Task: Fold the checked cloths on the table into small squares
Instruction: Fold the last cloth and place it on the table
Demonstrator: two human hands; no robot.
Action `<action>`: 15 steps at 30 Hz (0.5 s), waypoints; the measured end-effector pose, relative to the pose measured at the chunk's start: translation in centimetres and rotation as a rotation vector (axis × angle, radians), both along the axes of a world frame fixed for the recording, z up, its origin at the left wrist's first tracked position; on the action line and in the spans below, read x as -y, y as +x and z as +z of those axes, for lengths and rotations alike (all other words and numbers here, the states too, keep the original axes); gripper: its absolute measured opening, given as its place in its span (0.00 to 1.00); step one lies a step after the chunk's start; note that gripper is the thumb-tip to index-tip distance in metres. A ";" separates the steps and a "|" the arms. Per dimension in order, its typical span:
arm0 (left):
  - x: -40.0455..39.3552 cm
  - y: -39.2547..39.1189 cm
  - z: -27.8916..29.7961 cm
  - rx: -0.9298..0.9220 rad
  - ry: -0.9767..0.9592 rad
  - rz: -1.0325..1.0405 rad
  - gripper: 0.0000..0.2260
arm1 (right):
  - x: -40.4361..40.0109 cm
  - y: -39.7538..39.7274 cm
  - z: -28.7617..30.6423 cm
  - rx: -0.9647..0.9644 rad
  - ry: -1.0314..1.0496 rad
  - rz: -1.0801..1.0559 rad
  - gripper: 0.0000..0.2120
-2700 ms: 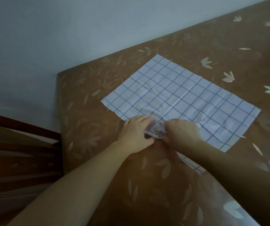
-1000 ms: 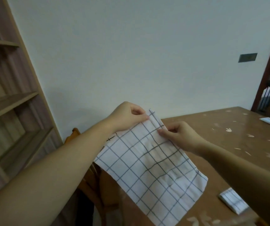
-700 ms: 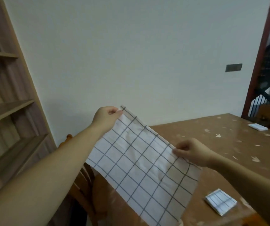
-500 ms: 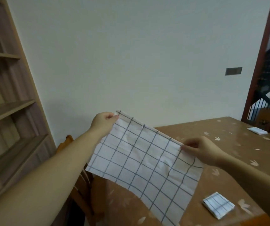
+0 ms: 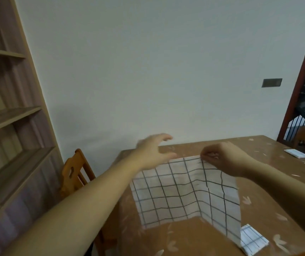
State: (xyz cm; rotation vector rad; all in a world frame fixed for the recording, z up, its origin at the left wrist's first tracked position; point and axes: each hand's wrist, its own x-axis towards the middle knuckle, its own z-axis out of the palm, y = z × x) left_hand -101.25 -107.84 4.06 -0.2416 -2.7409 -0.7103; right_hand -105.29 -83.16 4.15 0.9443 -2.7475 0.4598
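Note:
A white checked cloth (image 5: pixel 181 193) hangs above the brown table (image 5: pixel 269 183), bent along a vertical crease. My right hand (image 5: pixel 221 157) pinches its top edge near the crease. My left hand (image 5: pixel 155 150) hovers at the cloth's upper left corner with fingers spread and nothing between them. A small folded checked cloth (image 5: pixel 252 241) lies on the table, partly hidden behind the hanging cloth's lower right corner. Another folded cloth (image 5: pixel 296 154) lies at the far right of the table.
A wooden chair (image 5: pixel 76 174) stands at the table's left end. Wooden shelves (image 5: pixel 6 115) fill the left side. A white wall lies behind the table, and a doorway with dark railings (image 5: pixel 303 117) opens at the right.
My left hand has let go of the cloth's top corner and opened. The cloth has dropped lower and now folds along a vertical crease, held by my right hand alone.

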 end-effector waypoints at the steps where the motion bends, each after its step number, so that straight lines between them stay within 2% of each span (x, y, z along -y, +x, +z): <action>1: -1.5 -0.2 -0.1 0.060 -0.006 -0.079 0.23 | 0.7 0.1 0.4 -0.015 0.030 0.028 0.07; 4: -4.1 -1.4 -1.1 0.143 0.011 -0.161 0.12 | 1.8 0.0 1.3 -0.049 0.041 0.089 0.06; 6: -4.3 -2.3 -1.8 0.149 0.044 -0.161 0.17 | 1.4 -0.3 1.6 -0.031 -0.026 0.072 0.07; 10: -3.5 -3.9 -2.7 0.148 0.183 -0.182 0.21 | -1.0 -1.2 1.0 0.000 -0.274 -0.163 0.25; 13: -3.3 -5.0 -3.0 0.138 0.203 -0.192 0.21 | -1.9 -1.9 0.4 0.088 -0.402 -0.304 0.27; 15: -3.4 -5.6 -3.2 0.145 0.197 -0.209 0.19 | -1.9 -2.2 0.2 0.176 -0.460 -0.294 0.23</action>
